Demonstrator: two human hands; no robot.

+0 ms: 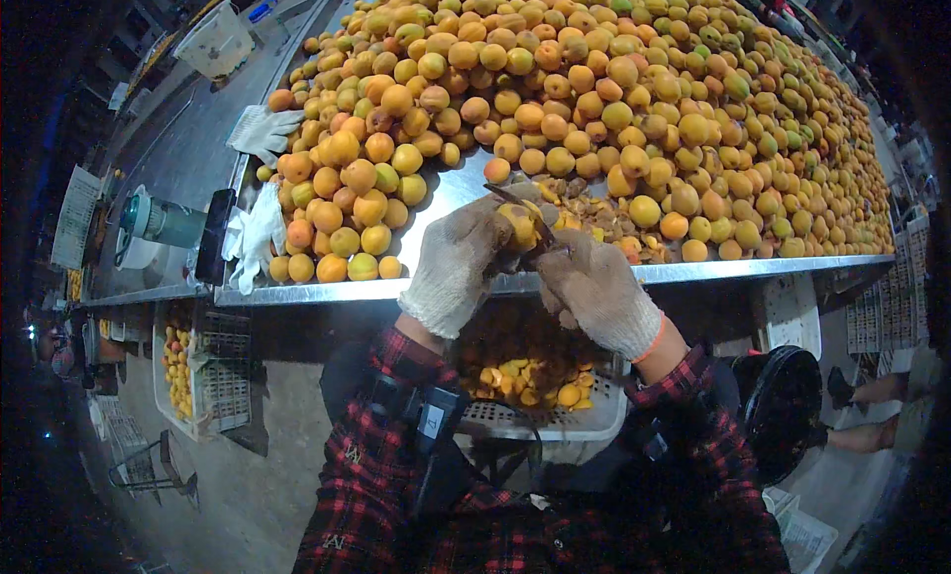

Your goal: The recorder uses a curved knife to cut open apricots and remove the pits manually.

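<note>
Both of my hands wear soiled knit work gloves and meet over the front edge of a metal table [461, 184]. My left hand [468, 251] grips a yellow apricot [518, 227]. In my right hand [594, 284] is a small knife [513, 195], its dark blade lying across the fruit. How deep the blade sits in the flesh cannot be told. Beyond my hands, a large heap of whole apricots [557, 84] covers much of the table. Pits and torn scraps [594, 206] lie just past my right hand. Below, a white plastic crate [609, 418] holds apricot pieces [535, 381].
White gloves [260, 228] and a green-tinted bottle [167, 219] lie to the left, beside a black flat object [216, 236]. A white bucket [215, 39] stands farther back. A crate of apricots [223, 381] is on the floor at left. At right are a black bucket [780, 410] and another person's legs [869, 410].
</note>
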